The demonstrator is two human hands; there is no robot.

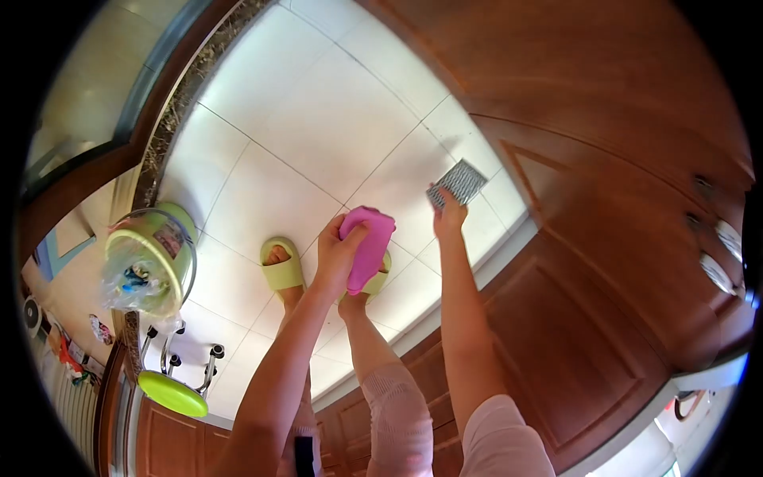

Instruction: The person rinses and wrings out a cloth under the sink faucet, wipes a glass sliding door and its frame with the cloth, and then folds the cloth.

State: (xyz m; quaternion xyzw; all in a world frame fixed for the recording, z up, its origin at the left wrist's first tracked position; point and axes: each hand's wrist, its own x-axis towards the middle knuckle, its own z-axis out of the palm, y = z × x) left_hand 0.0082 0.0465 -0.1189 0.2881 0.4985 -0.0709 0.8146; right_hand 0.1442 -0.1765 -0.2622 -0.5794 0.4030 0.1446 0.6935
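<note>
My left hand point(337, 253) grips a folded pink cloth point(372, 245) in front of my legs, its thumb lying over the near face. Farther right, my right hand point(450, 216) is stretched out over the floor. Between its fingers and thumb is a flat grey rectangular pad point(458, 182) with a wavy pattern. What the pad is made of, I cannot tell. The two held things are well apart.
White floor tiles point(294, 119) lie below, with my green slippers point(282, 266) on them. Brown cabinets point(572, 318) run along the right. At left stand a lined green bin point(183, 230) and a small wheeled stool with a green seat point(172, 393).
</note>
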